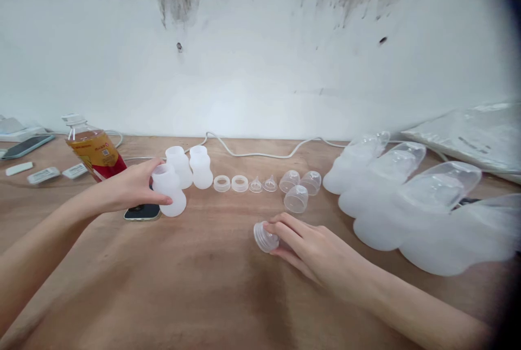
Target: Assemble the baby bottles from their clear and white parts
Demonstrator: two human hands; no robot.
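My left hand (140,187) is closed round the neck of a white baby bottle body (173,201), in front of two more bottle bodies (200,168). In my right hand (303,241) is a clear ribbed collar with a nipple (264,237), pinched low over the table; my fingers hide part of it. Between the hands, further back, stand two white collar rings (239,183) and two clear silicone nipples (269,183) in a row. Three clear domed caps (296,199) lie to the right of them.
Several assembled bottles with clear caps (439,187) line the right side. A drink bottle (95,149) and a phone (142,212) are at the left, with small white packs (43,175). A white cable (264,154) runs along the wall. A plastic bag (472,133) lies back right.
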